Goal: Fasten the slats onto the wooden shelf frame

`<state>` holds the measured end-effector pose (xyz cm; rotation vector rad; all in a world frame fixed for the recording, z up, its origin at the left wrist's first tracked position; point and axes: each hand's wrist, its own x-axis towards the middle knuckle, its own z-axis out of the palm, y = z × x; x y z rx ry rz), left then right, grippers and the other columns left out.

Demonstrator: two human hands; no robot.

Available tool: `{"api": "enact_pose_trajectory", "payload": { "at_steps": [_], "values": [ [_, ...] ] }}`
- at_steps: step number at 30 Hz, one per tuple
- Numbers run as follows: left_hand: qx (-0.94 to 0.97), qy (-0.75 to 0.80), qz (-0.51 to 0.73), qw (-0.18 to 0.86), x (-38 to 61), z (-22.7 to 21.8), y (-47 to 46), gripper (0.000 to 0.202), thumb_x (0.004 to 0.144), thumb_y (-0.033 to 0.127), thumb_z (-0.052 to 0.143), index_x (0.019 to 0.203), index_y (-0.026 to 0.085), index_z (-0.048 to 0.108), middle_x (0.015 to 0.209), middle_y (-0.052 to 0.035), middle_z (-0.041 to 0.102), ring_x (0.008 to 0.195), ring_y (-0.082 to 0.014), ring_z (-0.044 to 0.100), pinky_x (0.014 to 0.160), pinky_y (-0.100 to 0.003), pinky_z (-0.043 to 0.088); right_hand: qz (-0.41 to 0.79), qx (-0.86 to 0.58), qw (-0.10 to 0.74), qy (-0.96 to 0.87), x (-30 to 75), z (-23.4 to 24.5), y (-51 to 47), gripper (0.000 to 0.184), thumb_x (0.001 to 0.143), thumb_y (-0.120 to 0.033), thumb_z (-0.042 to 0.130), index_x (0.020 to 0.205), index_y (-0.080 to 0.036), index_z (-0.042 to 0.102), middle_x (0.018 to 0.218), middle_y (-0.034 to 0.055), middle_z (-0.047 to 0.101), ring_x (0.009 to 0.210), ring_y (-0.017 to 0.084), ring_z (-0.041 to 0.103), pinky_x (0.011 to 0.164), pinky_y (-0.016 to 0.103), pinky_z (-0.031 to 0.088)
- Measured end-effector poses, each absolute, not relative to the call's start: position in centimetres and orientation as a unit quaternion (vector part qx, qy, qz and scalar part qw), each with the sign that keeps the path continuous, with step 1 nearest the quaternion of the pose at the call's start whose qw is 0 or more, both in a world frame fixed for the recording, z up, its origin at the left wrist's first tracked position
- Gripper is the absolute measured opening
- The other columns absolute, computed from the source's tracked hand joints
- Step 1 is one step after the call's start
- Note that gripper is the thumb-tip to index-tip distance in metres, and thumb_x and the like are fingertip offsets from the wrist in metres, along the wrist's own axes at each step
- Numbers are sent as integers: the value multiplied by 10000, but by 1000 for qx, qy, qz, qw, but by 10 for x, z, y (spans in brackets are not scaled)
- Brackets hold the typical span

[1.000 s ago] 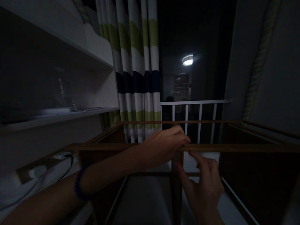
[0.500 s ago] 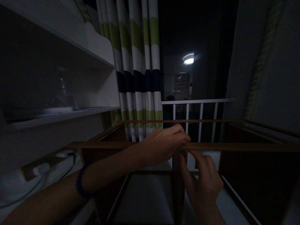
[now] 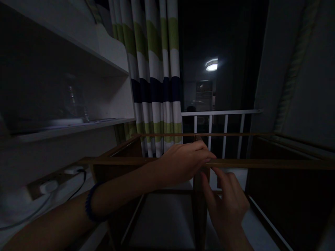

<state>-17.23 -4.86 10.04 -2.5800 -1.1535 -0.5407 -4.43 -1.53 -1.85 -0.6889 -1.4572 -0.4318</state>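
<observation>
A brown wooden frame [image 3: 235,163] with a front rail, side panels and a middle upright panel [image 3: 200,216] stands before me. My left hand [image 3: 183,162], with a dark blue coiled band [image 3: 90,205] on its wrist, reaches across to where the rail meets the upright. Its fingers are closed and bent down on top of that joint; whatever they pinch is hidden. Just below the rail is my right hand [image 3: 227,198], its thumb against the upright's front edge and its forefinger curled at the right side, under the rail.
At left a white shelf [image 3: 112,122] carries a clear bottle [image 3: 73,101]. Below it, a socket strip [image 3: 59,177] has plugs and cords. Behind the frame are a striped curtain [image 3: 157,90], a white railing [image 3: 222,112] and a dark window [image 3: 230,45] reflecting a lamp.
The fingers of my left hand have shifted slightly right and lower over the joint. My right hand stays nearly in place. The view has moved very slightly.
</observation>
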Motion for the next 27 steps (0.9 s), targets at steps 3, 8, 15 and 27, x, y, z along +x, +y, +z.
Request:
{"api": "enact_pose_trajectory", "payload": {
  "at_steps": [3,8,15,27],
  "values": [
    [-887,-398,-183,144,-172,99,-49,250,921,265,335,1098,214,504,1023,7,532,912,-100,526,774,-212,433,-194,-309,669,-648,-45,-19,-15,207,899,-304,542,953,-105,559,655,-3,445,583,107,438,520,223,320],
    [-873,-410,-195,179,-171,99,-53,269,924,276,324,1152,214,450,1071,-2,537,963,-117,519,743,-232,427,-190,-308,666,-652,-44,-18,-16,192,899,-300,540,952,-115,552,663,-3,454,585,108,445,525,222,329],
    [-869,-246,-356,239,-175,56,-78,244,779,101,466,1016,158,464,921,-34,573,770,-114,505,680,-243,406,-185,-302,661,-661,-43,-17,-18,218,932,-311,475,957,-105,540,655,2,434,583,110,438,506,218,325],
    [-697,-448,-547,-119,-169,6,-47,260,759,387,595,866,157,537,904,-36,592,850,-134,539,769,-270,435,-148,-246,644,-709,0,9,-25,120,896,-249,538,957,-152,574,716,-15,501,617,69,473,568,190,360]
  ]
}}
